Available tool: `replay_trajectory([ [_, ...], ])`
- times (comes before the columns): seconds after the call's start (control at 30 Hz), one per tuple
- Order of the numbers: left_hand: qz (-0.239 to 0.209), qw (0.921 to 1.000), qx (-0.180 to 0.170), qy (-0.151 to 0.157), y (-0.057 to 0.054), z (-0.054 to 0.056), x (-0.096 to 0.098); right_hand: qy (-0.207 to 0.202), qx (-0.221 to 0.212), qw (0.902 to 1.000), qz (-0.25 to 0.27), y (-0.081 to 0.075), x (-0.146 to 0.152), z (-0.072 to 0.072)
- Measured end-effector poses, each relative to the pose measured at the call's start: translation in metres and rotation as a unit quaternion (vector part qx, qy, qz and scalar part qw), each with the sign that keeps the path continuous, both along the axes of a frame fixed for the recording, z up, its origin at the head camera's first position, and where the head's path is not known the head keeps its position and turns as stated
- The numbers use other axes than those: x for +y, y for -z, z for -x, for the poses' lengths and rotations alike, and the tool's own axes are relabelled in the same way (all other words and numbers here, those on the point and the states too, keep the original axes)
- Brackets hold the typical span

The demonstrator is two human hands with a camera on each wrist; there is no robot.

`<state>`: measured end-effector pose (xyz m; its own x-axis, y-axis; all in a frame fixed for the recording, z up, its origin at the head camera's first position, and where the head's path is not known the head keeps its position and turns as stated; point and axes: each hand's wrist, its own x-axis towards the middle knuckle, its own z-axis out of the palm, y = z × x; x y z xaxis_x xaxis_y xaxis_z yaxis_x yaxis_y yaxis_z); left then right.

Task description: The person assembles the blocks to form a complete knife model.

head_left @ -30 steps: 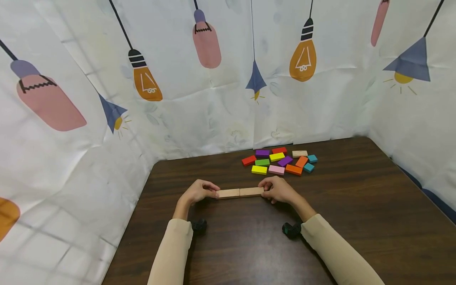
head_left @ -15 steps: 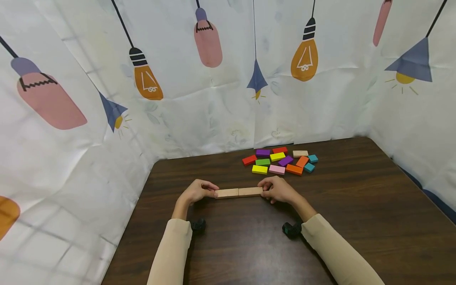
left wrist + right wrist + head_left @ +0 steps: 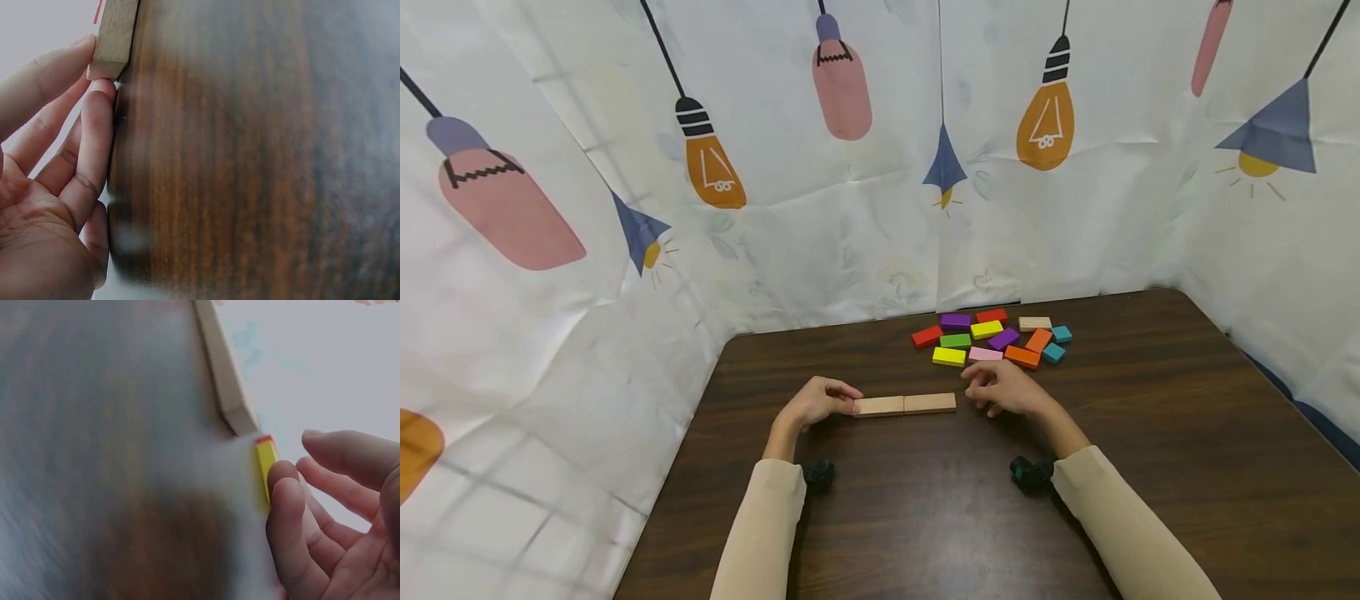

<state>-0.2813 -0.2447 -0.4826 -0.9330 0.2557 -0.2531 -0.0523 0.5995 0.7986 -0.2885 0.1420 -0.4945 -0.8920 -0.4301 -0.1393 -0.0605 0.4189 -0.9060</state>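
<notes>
Two plain wooden blocks, a left one (image 3: pixel 878 407) and a right one (image 3: pixel 929 403), lie end to end in a row on the dark table. My left hand (image 3: pixel 814 403) pinches the outer end of the left block; in the left wrist view the thumb (image 3: pixel 78 53) presses against that end. Just off the row's right end, my right hand (image 3: pixel 1009 390) has its fingers loosely bent around nothing. The right wrist view shows a gap between thumb and fingertips, with the end of the right block (image 3: pixel 228 375) beyond them.
Behind the right hand lies a loose group of coloured blocks, among them a yellow block (image 3: pixel 949 357), a pink block (image 3: pixel 985 355), an orange block (image 3: pixel 1022 357) and a plain wooden block (image 3: pixel 1034 322). A printed white curtain (image 3: pixel 865 242) hangs along the table's back edge.
My right hand has let go of the right block's end and moved a little right and away from me. The left hand and both wooden blocks stay in place.
</notes>
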Motion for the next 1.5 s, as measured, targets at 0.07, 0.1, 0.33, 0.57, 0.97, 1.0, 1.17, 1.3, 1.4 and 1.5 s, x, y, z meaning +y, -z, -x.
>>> replay_trajectory([
  [0.07, 0.001, 1.0000, 0.000, 0.000, 0.000, 0.000, 0.000, 0.013, 0.009, 0.9999, 0.002, -0.002, 0.007, 0.001],
  [0.1, 0.001, 1.0000, 0.001, 0.001, 0.000, 0.000, 0.000, 0.020, 0.013, 0.9997, 0.001, -0.003, 0.010, 0.002],
  [0.33, -0.004, 1.0000, 0.000, 0.000, 0.001, 0.000, 0.000, 0.059, 0.049, 0.9968, -0.021, -0.005, 0.031, 0.013],
  [0.57, -0.005, 1.0000, -0.004, 0.002, 0.001, -0.001, 0.000, 0.063, 0.080, 0.9938, -0.045, -0.001, 0.045, 0.029],
  [0.97, -0.014, 0.9998, -0.004, -0.010, 0.000, -0.002, 0.001, 0.054, 0.087, 0.9896, -0.101, -0.007, 0.049, 0.042],
  [1.0, -0.014, 0.9998, -0.005, -0.010, 0.000, -0.002, 0.001, 0.052, 0.091, 0.9885, -0.108, -0.007, 0.049, 0.043],
  [1.17, -0.012, 0.9999, -0.004, -0.011, 0.001, -0.002, 0.001, 0.038, 0.126, 0.9790, -0.155, -0.007, 0.045, 0.050],
  [1.3, -0.012, 0.9999, 0.001, -0.009, 0.000, -0.003, 0.001, 0.032, 0.129, 0.9755, -0.175, -0.008, 0.044, 0.053],
  [1.4, -0.014, 0.9999, 0.000, -0.009, 0.000, -0.003, 0.001, 0.029, 0.118, 0.9760, -0.181, -0.009, 0.043, 0.055],
  [1.5, -0.015, 0.9998, -0.002, -0.012, 0.000, -0.002, 0.001, 0.023, 0.113, 0.9756, -0.186, -0.011, 0.041, 0.057],
])
